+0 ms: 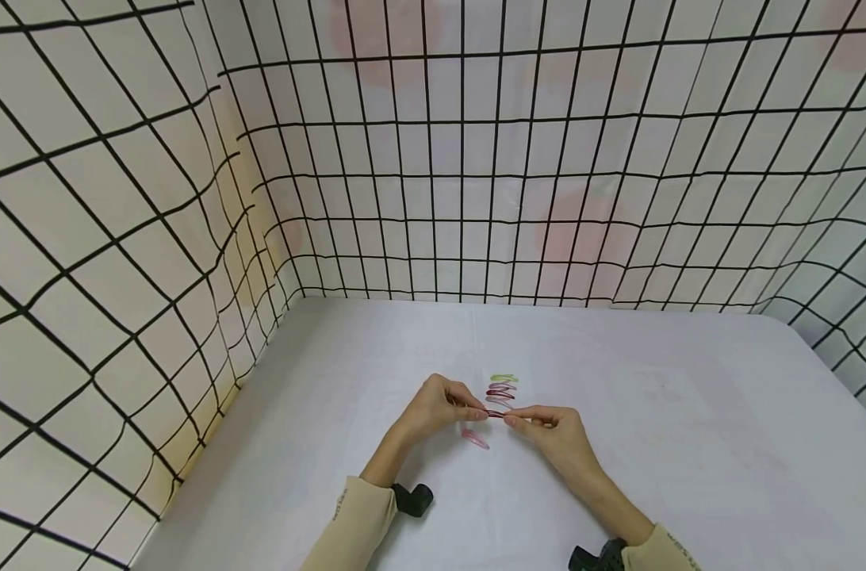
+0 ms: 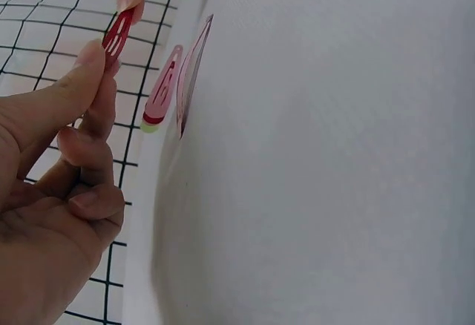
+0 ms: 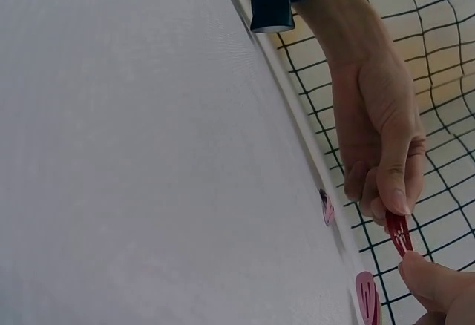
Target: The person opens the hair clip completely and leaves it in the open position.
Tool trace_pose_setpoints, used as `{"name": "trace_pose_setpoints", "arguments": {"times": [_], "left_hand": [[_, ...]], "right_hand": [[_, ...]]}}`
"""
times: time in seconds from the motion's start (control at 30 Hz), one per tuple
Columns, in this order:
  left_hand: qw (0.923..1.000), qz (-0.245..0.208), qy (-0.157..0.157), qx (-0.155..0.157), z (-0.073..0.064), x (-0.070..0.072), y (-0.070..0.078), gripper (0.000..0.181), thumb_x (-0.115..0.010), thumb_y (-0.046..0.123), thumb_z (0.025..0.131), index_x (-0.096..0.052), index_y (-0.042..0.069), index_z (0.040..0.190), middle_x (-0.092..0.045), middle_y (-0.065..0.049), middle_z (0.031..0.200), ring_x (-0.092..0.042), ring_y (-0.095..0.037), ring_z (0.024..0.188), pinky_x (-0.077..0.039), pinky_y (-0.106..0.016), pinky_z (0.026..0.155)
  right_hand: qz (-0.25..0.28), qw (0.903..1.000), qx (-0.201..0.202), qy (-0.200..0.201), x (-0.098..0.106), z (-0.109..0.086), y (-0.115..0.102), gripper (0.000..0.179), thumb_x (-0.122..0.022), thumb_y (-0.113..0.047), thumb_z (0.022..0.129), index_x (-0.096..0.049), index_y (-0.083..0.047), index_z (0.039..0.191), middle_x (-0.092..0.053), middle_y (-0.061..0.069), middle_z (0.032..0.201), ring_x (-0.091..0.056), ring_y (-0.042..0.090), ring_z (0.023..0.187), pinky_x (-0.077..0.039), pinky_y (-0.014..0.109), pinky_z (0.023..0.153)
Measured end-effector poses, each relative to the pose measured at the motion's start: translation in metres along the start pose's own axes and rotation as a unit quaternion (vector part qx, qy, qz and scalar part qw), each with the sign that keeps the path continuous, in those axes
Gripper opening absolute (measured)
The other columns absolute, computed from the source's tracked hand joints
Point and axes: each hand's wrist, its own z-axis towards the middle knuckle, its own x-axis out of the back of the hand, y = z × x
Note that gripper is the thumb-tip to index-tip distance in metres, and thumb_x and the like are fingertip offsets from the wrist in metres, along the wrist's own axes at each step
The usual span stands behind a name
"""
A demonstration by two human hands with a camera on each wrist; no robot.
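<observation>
A dark red snap hair clip (image 1: 496, 414) is stretched between both hands just above the table. My left hand (image 1: 436, 406) pinches one end of it between thumb and fingertips, and my right hand (image 1: 557, 436) pinches the other end. From the left wrist view the clip (image 2: 116, 37) shows its slotted face. Beyond the hands lies a row of several hair clips, with a yellow-green clip (image 1: 504, 377) at the far end and a red clip (image 1: 500, 394) among pinkish ones. A pink clip (image 1: 475, 438) lies apart, nearer me, below the left fingertips.
The white table (image 1: 690, 412) has a black wire grid (image 1: 461, 174) along its back and sides, with pale cloth behind it. Black wrist-camera mounts (image 1: 413, 500) sit at both cuffs.
</observation>
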Motion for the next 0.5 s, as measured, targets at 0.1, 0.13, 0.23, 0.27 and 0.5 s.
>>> {"name": "trace_pose_setpoints", "arguments": {"times": [0.1, 0.13, 0.23, 0.27, 0.5], "left_hand": [[0.9999, -0.005, -0.010, -0.008, -0.0001, 0.0002, 0.0004, 0.004, -0.083, 0.008, 0.082, -0.082, 0.005, 0.085, -0.078, -0.012, 0.087, -0.050, -0.005, 0.068, -0.038, -0.018, 0.058], [0.9998, -0.007, -0.013, -0.010, -0.0002, 0.0003, 0.0004, 0.004, -0.082, 0.007, 0.083, -0.082, 0.005, 0.086, -0.078, -0.013, 0.088, -0.051, -0.005, 0.069, -0.039, -0.018, 0.059], [0.9994, -0.010, -0.026, -0.020, -0.0008, 0.0007, -0.0001, 0.004, -0.080, 0.005, 0.085, -0.082, 0.004, 0.088, -0.077, -0.014, 0.089, -0.054, -0.004, 0.072, -0.041, -0.017, 0.061], [0.9991, -0.013, -0.031, -0.023, -0.0011, 0.0008, -0.0007, 0.004, -0.079, 0.004, 0.085, -0.082, 0.003, 0.088, -0.077, -0.015, 0.090, -0.055, -0.004, 0.073, -0.042, -0.017, 0.063], [0.9959, -0.042, -0.068, -0.042, -0.0023, 0.0041, 0.0003, 0.007, -0.076, -0.002, 0.086, -0.080, -0.003, 0.092, -0.074, -0.022, 0.092, -0.058, -0.005, 0.078, -0.043, -0.017, 0.066]], "right_hand": [[0.002, 1.0000, 0.002, -0.009, -0.0003, 0.0000, -0.0001, 0.023, -0.084, -0.028, 0.083, -0.081, -0.007, 0.094, -0.051, -0.008, 0.067, -0.041, 0.003, 0.065, -0.035, 0.022, 0.057], [0.002, 0.9999, 0.004, -0.015, -0.0002, -0.0001, -0.0002, 0.023, -0.083, -0.027, 0.085, -0.081, -0.006, 0.095, -0.052, -0.008, 0.068, -0.041, 0.003, 0.066, -0.035, 0.022, 0.058], [0.008, 0.9991, 0.008, -0.042, 0.0000, -0.0009, 0.0000, 0.021, -0.079, -0.024, 0.088, -0.078, -0.005, 0.097, -0.056, -0.006, 0.071, -0.042, 0.003, 0.067, -0.037, 0.022, 0.060], [0.011, 0.9986, 0.010, -0.052, 0.0002, -0.0010, 0.0001, 0.021, -0.078, -0.024, 0.089, -0.077, -0.004, 0.098, -0.058, -0.006, 0.072, -0.043, 0.003, 0.067, -0.038, 0.022, 0.061], [0.034, 0.9947, 0.008, -0.096, 0.0012, -0.0010, 0.0015, 0.023, -0.075, -0.020, 0.092, -0.073, 0.000, 0.102, -0.051, -0.008, 0.065, -0.039, 0.001, 0.060, -0.038, 0.020, 0.061]]}}
